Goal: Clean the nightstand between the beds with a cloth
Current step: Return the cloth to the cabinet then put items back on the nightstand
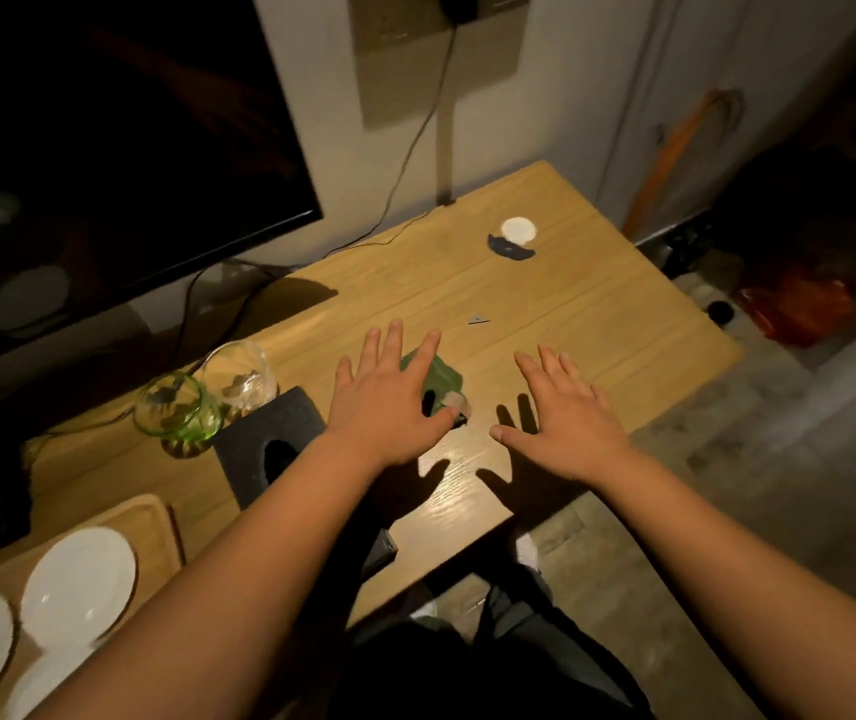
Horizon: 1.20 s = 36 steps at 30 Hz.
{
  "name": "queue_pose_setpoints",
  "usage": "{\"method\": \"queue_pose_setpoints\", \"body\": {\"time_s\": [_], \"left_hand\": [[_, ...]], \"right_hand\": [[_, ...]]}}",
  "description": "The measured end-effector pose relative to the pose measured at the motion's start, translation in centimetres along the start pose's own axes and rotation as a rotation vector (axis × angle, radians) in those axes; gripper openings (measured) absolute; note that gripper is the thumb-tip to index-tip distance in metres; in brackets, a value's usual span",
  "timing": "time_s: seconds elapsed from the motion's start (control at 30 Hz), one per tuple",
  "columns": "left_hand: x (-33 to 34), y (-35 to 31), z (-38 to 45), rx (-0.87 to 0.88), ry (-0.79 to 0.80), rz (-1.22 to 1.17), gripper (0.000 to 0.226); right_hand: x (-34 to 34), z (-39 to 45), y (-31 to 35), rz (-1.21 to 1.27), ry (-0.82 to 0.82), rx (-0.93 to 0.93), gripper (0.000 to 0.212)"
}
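Observation:
A wooden tabletop (545, 283) fills the middle of the view. On it lies a small green crumpled cloth (441, 379) with a pale tag at its near edge. My left hand (389, 402) hovers flat over the cloth's left part, fingers spread, partly hiding it; I cannot tell whether it touches the cloth. My right hand (566, 415) is spread flat above the bare wood to the right of the cloth, holding nothing. No bed or nightstand is in view.
A black tissue box (265, 444) sits left of my left hand, with a green glass (179, 410) and a clear glass (244, 376) behind it. White plates (78, 579) rest on a wooden tray at lower left. A TV screen (119, 137), cables, and a white round lid (518, 230) are farther back.

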<state>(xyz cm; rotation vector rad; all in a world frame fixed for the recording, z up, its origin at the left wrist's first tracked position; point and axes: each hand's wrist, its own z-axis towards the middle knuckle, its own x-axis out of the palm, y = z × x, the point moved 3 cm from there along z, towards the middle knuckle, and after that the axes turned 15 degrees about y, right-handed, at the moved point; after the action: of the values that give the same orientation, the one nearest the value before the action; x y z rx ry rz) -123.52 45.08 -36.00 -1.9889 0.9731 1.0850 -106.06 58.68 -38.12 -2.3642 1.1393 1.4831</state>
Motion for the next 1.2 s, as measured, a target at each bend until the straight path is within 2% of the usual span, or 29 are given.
{"method": "queue_pose_setpoints", "body": {"time_s": [0.17, 0.5, 0.9, 1.2], "left_hand": [[-2.3, -6.8, 0.3, 0.203, 0.006, 0.119, 0.09], [-2.1, -28.1, -5.3, 0.72, -0.058, 0.311, 0.09], [7.7, -53.5, -25.0, 1.303, -0.078, 0.431, 0.088], [15.3, -66.8, -39.0, 1.751, 0.066, 0.593, 0.091]], "right_hand": [[-1.4, -7.5, -4.0, 0.106, -0.157, 0.202, 0.098], [1.0, -28.4, -13.1, 0.312, -0.394, 0.578, 0.097], [13.6, -61.2, -18.5, 0.464, -0.598, 1.126, 0.102], [23.2, -77.6, -16.1, 0.633, -0.748, 1.565, 0.106]]}}
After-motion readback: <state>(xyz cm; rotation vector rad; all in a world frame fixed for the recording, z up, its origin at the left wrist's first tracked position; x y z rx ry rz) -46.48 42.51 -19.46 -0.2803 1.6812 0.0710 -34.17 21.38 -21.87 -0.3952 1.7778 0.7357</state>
